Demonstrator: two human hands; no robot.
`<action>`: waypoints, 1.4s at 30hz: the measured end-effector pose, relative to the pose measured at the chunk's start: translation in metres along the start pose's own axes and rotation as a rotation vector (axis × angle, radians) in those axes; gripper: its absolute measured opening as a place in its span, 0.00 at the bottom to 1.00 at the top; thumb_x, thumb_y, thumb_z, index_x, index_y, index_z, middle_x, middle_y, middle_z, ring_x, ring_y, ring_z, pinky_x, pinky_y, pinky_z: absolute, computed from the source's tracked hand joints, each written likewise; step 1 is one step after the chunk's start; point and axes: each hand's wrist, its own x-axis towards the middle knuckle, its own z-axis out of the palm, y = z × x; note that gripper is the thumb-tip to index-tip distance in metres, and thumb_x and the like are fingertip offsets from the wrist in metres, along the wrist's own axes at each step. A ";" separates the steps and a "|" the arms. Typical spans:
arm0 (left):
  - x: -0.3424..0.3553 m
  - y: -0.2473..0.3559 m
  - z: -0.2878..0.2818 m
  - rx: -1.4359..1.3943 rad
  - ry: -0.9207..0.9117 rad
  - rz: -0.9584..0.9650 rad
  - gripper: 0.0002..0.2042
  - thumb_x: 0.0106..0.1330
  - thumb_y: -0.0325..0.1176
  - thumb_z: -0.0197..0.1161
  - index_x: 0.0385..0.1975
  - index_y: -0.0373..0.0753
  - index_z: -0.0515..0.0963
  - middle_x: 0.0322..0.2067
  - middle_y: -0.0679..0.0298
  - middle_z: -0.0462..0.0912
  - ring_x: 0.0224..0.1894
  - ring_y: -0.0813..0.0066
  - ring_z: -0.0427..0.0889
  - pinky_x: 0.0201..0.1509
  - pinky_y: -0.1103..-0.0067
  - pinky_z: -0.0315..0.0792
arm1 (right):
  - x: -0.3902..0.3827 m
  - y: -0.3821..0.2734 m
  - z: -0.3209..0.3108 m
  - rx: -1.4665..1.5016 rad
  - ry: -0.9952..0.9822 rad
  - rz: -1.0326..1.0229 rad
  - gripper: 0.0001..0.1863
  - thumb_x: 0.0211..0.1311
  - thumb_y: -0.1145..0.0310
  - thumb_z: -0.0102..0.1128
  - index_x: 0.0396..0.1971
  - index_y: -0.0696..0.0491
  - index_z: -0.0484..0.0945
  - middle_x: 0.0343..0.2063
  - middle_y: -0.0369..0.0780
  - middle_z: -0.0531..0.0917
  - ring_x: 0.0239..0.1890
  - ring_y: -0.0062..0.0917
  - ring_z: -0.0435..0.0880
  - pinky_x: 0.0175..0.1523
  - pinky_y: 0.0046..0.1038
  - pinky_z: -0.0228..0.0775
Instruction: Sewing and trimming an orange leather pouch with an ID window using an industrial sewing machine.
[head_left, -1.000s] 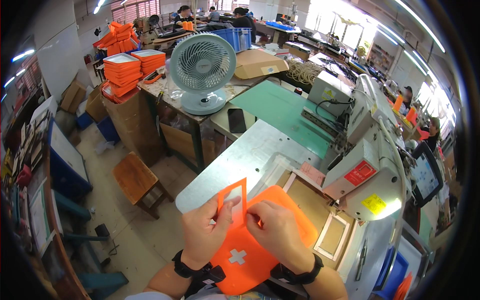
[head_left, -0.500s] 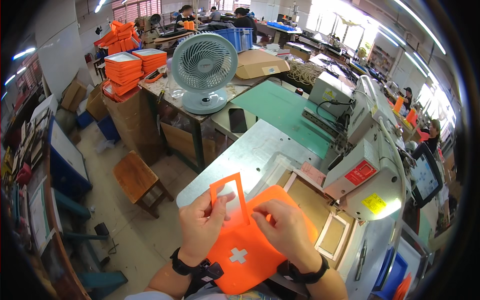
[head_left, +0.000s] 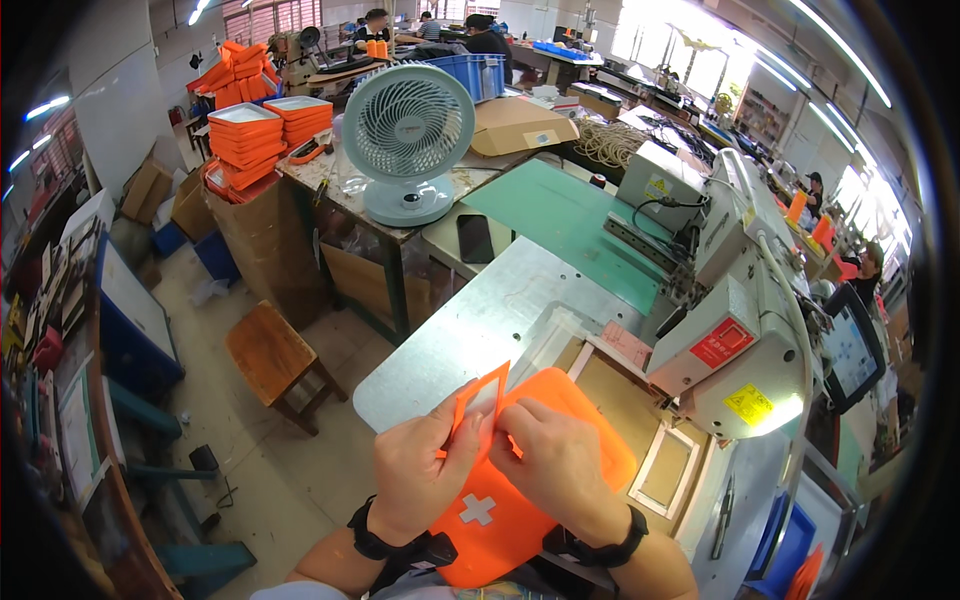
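My left hand [head_left: 425, 480] is closed on a thin orange-bordered piece with a translucent window [head_left: 486, 388], held upright at a slant. My right hand [head_left: 550, 465] pinches at the right edge of that piece, its fingertips partly hidden behind its knuckles. Beneath both hands lies a larger flat orange pouch [head_left: 585, 405] with a white cross [head_left: 477, 509] on it, reaching from my body onto the machine's metal table [head_left: 440, 320].
A grey machine [head_left: 740, 385] with a screen [head_left: 850, 345] stands right, beside a wooden jig [head_left: 660, 465]. Beyond are a fan [head_left: 408, 125], a phone [head_left: 475, 238] and stacked orange pouches [head_left: 243, 140]. A stool [head_left: 275, 350] is left; several people work in the background.
The bordered piece has shifted right and down and turned more edge-on since the middle frame. My left hand moved right with it, and my right fingers have closed in on its edge.
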 end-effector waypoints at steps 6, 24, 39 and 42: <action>0.007 -0.003 -0.004 -0.374 0.046 -0.311 0.13 0.70 0.27 0.61 0.51 0.28 0.80 0.35 0.57 0.89 0.23 0.84 0.82 0.26 0.87 0.74 | 0.002 0.011 -0.018 0.108 0.072 0.170 0.07 0.55 0.74 0.65 0.22 0.56 0.74 0.21 0.39 0.78 0.20 0.28 0.77 0.25 0.28 0.68; -0.002 -0.017 -0.006 -0.429 -0.371 -0.496 0.13 0.74 0.36 0.59 0.38 0.32 0.85 0.24 0.67 0.81 0.20 0.83 0.78 0.25 0.86 0.71 | -0.001 0.018 -0.006 0.175 0.119 0.064 0.05 0.61 0.75 0.62 0.26 0.59 0.77 0.19 0.42 0.77 0.19 0.34 0.75 0.27 0.29 0.67; 0.001 -0.016 -0.002 -0.571 -0.280 -0.584 0.16 0.75 0.39 0.58 0.40 0.30 0.84 0.22 0.67 0.81 0.23 0.83 0.79 0.27 0.85 0.72 | 0.001 0.014 -0.007 0.061 0.003 -0.169 0.07 0.54 0.73 0.66 0.33 0.53 0.78 0.30 0.37 0.78 0.27 0.34 0.81 0.27 0.32 0.72; 0.002 -0.015 -0.001 -0.595 -0.283 -0.605 0.16 0.76 0.37 0.55 0.39 0.29 0.84 0.24 0.63 0.83 0.22 0.81 0.78 0.27 0.85 0.73 | 0.001 0.017 -0.008 0.093 -0.105 -0.204 0.06 0.54 0.76 0.64 0.32 0.53 0.78 0.29 0.37 0.77 0.27 0.34 0.81 0.29 0.31 0.72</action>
